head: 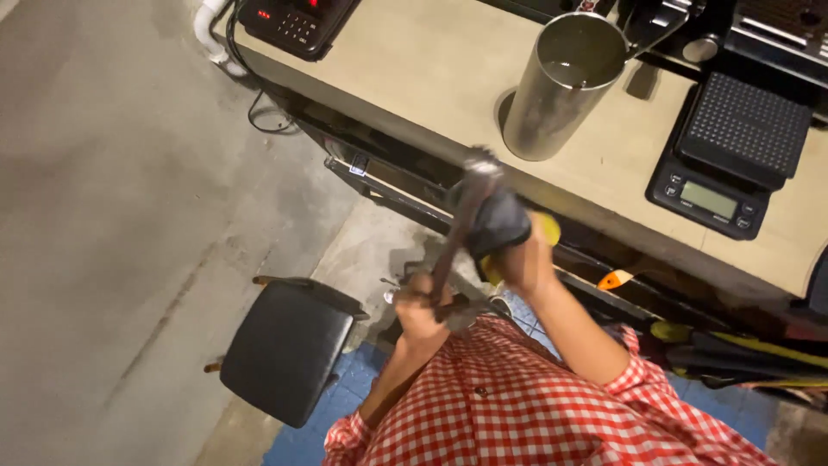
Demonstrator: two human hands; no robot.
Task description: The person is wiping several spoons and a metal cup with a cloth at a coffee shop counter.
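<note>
While both hands grip | left hand (pixel 420 304) on dark metal tool (pixel 461 220) | right hand (pixel 523 259) on dark cloth (pixel 498 220)

One head camera looks steeply down from above the person's chest, close to the hands (pixel 466 276), facing a counter (pixel 431 78) edge and floor (pixel 103 216); motion blur perhaps softens the centre

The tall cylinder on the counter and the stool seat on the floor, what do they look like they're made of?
The tall cylinder looks like brushed stainless steel: grey, with a dull sheen and soft reflections on its wall. The stool seat seems black vinyl or leather padding, smooth with a faint gloss and rounded edges; which one cannot be told.
</note>
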